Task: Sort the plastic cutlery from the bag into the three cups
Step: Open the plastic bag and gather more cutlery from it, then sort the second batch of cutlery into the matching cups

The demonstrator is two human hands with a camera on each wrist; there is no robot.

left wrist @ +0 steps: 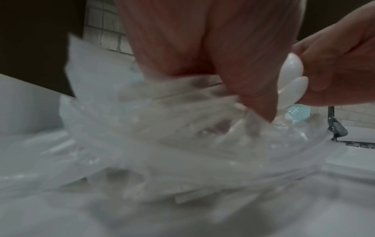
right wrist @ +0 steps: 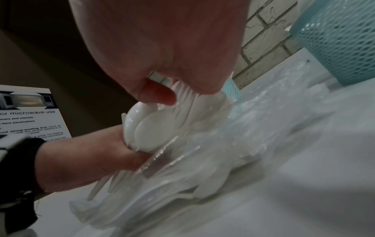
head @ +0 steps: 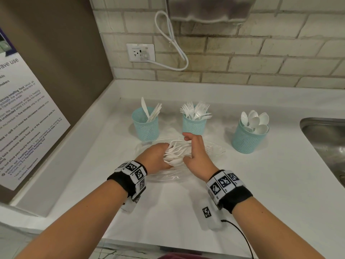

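Fingers of the right hand (head: 196,152) were curled down over a bunch of white spoons (head: 174,156), the thumb (right wrist: 156,94) pressed on the top bowl, so this hand held the bunch from above. Fingers of the left hand (head: 158,157) were closed round the same bunch from the other side, over the mouth of the clear bag (head: 211,149); the right-wrist view showed them under the spoon bowls (right wrist: 142,129). Whether they also pinched the film could not be told.

Handling, judged: the spoons were light, stiff and smooth, nested bowl on bowl, so likely to slide apart if held loosely. Better taken as a bundle across the handles just below the bowls, squeezed evenly. Thin handles could snap if bent. The bag was limp, slippery film and would probably drag along unless pinned.

The bag lay flat on the white desk (head: 280,174), near the front of three teal mesh cups. The left cup (head: 146,128) held knives, the middle cup (head: 193,125) forks, the right cup (head: 246,141) spoons, all standing upright.

Hard to make out: both wrist views were blurred. The count of spoons in the bunch was unclear, as was what remained in the bag, white on white through creased film. The fingertips of both hands were hidden by the cutlery in the head view. A sink (head: 326,139) was cut off at the right edge.
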